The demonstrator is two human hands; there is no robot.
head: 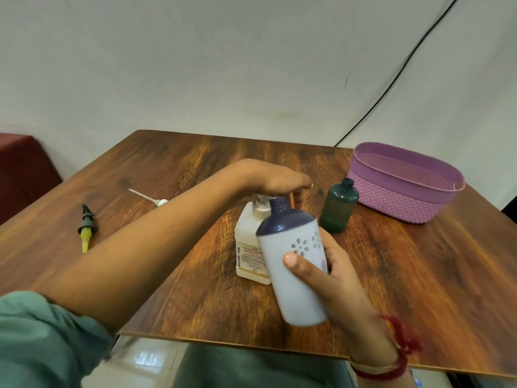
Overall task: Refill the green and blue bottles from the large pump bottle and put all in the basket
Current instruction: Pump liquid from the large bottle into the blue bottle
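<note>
Your left hand (279, 182) lay palm down on the head of the large pump bottle (249, 247), fingers stretched nearly flat with the thumb hanging below; the pump head was mostly hidden beneath it, so it seemed you were pressing, though the contact itself could not be seen. That white bottle stood upright near the middle of the wooden table (173, 169). Your right hand (333, 278), a red thread (397, 359) at its wrist, gripped the blue bottle (296, 298) with the thumb in front and the fingers curled round its far side. You held it off the table, tilted toward 11 o'clock, its open dark-blue neck right beside the pump's spout. From the pump bottle, the green bottle (337, 208) stood upright and uncapped at 2 o'clock, close by, and the purple basket (402, 203) sat just beyond it in the same direction, near the table's right edge. A white pump top (156, 201) with its tube lay at 10 o'clock, and a black and yellow nozzle cap (86, 228) lay at 9 o'clock, well apart.
</note>
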